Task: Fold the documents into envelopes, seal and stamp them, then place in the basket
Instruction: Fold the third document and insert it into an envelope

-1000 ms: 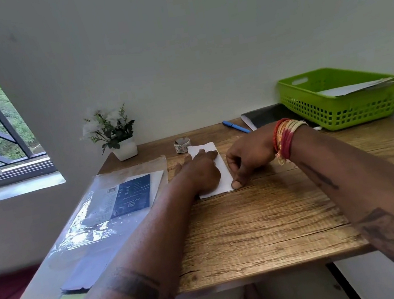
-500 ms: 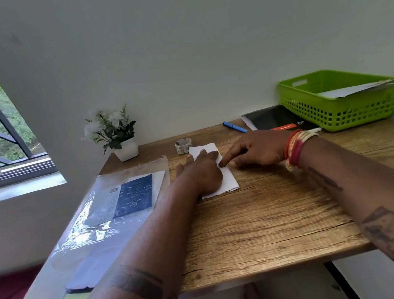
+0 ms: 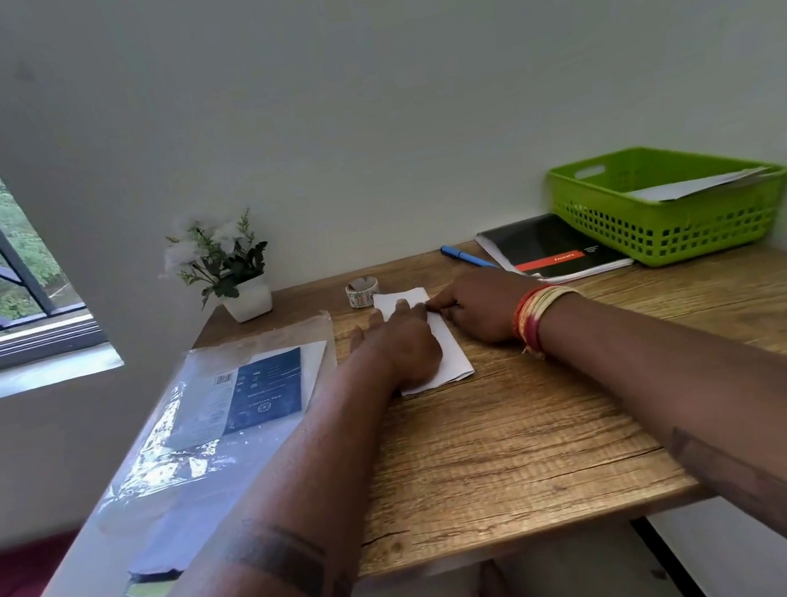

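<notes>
A folded white paper (image 3: 453, 358) lies on the wooden desk (image 3: 510, 445), long side running away from me. My left hand (image 3: 402, 346) rests flat on its left half, fingers spread, pinning it down. My right hand (image 3: 479, 307) touches the paper's right edge near the far end, index finger pressing on the fold, other fingers curled. A green plastic basket (image 3: 670, 220) stands at the back right with a white envelope (image 3: 695, 185) inside. A small roll of patterned tape (image 3: 362, 291) sits just beyond the paper.
A clear plastic sleeve (image 3: 226, 430) holding papers with a blue printed card covers the desk's left side. A potted white flower (image 3: 233, 273), a blue pen (image 3: 465, 256) and a black notebook (image 3: 550, 248) line the back. A barred window is at left.
My right hand slid from the paper's near right corner up along its right edge to the far end. My left hand stayed pressed on the paper.
</notes>
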{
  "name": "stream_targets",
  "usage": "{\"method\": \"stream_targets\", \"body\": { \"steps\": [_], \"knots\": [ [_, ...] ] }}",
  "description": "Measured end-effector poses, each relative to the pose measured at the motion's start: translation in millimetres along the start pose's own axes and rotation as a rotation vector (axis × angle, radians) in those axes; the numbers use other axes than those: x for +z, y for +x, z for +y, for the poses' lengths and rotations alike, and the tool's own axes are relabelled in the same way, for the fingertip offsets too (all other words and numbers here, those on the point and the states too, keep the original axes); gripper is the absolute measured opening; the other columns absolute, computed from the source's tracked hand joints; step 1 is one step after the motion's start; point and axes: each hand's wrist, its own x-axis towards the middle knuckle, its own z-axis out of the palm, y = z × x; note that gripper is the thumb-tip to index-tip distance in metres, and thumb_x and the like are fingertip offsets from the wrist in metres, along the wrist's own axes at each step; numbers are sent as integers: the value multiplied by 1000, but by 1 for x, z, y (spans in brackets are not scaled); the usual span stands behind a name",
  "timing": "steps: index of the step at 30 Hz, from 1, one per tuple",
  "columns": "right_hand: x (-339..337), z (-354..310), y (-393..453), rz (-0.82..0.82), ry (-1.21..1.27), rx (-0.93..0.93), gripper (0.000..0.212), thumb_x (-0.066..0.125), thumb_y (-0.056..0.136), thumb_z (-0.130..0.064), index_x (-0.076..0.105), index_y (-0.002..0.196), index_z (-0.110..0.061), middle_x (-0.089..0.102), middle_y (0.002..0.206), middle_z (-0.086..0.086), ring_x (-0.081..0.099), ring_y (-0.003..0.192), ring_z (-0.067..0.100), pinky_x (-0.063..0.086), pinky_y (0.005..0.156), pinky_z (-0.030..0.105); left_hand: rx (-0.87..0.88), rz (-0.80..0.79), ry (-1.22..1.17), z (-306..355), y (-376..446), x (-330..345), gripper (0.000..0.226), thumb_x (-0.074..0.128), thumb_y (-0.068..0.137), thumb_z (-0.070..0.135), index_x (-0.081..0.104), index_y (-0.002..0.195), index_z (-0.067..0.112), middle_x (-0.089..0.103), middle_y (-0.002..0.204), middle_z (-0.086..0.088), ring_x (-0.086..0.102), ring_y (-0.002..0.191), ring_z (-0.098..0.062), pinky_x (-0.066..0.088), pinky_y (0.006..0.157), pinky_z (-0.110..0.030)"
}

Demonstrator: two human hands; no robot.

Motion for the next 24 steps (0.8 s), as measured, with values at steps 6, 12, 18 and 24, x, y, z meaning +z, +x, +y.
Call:
{"method": "stream_targets", "body": {
  "steps": [6, 12, 18, 24],
  "knots": [
    [4, -4, 18, -7, -59, 68, 49, 42, 103, -18, 45, 149, -32, 52, 149, 0, 52, 133, 20, 39, 109, 32, -2, -22, 5, 1, -1, -2, 64, 31, 104, 24, 5, 162, 24, -2, 170, -1, -2, 156, -35, 6, 123, -61],
    [0, -10, 34, -12, -73, 118, 49, 44, 100, -17, 48, 148, -27, 57, 144, 3, 58, 126, 21, 45, 106, 32, 7, -28, 17, -1, 0, -2, 65, 33, 103, 26, 6, 163, 23, -2, 171, -3, -2, 155, -36, 6, 123, -62],
    [-10, -8, 24, -27, -22, 102, 41, 34, 106, -37, 58, 135, -23, 61, 138, 3, 58, 117, 19, 41, 100, 36, 8, -10, 0, -2, 3, 1, 65, 32, 103, 26, 6, 162, 24, 0, 170, -1, -2, 156, -35, 5, 123, -61],
    [-24, -4, 0, -103, 118, 137, 74, 54, 96, -57, 28, 157, -26, 33, 162, 2, 39, 143, 25, 30, 115, 37, 8, 5, -14, -2, 5, 3, 62, 32, 102, 25, 13, 161, 24, 5, 170, -1, 3, 155, -36, 8, 122, -63]
  ]
}}
